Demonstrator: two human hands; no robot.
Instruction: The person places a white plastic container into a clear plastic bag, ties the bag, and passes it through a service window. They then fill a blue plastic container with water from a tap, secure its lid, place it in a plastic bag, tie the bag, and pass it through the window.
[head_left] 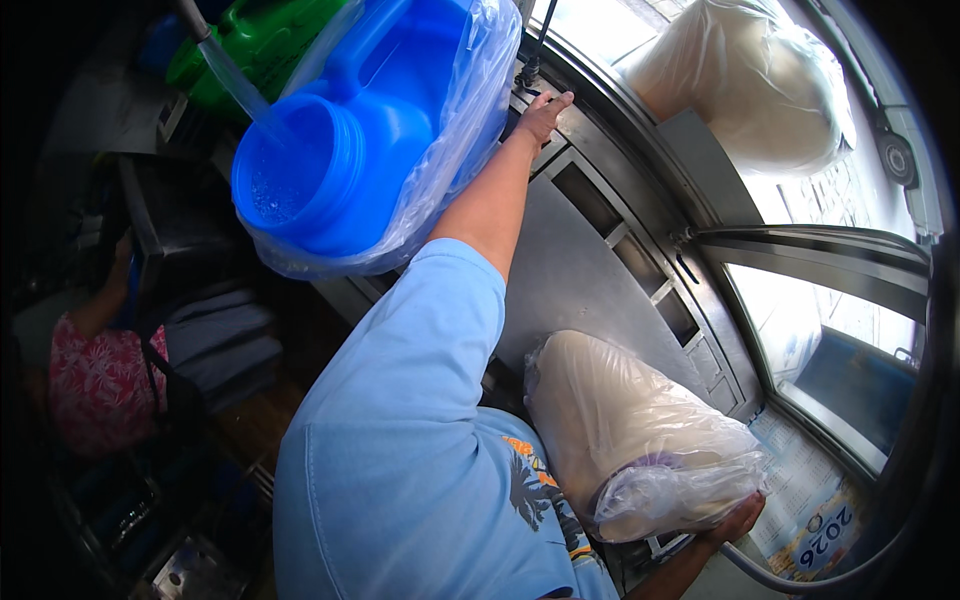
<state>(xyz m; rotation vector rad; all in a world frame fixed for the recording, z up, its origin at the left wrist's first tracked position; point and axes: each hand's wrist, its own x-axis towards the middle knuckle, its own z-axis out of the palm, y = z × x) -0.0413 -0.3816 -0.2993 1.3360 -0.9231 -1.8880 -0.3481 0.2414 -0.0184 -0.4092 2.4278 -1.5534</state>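
Note:
My left hand (543,115) reaches forward, its fingers stretched out on the metal ledge by the window. Left of that arm is a wide-mouthed blue plastic jug (405,135) with a handle, partly wrapped in clear plastic. A pale hose (235,80) runs into its mouth, and bubbly water shows inside. My right hand (738,520), low at the right, holds the lower end of a clear plastic bag (640,430) with something bulky and beige in it. The bag lies tilted against my front; most of the right hand's fingers are hidden beneath it.
A second plastic-wrapped beige bundle (750,90) sits by the window at the far right. Behind the blue jug stands a green jug (275,45). A metal counter (570,270) lies beneath my left arm. At the left is another person in a red floral shirt (105,380).

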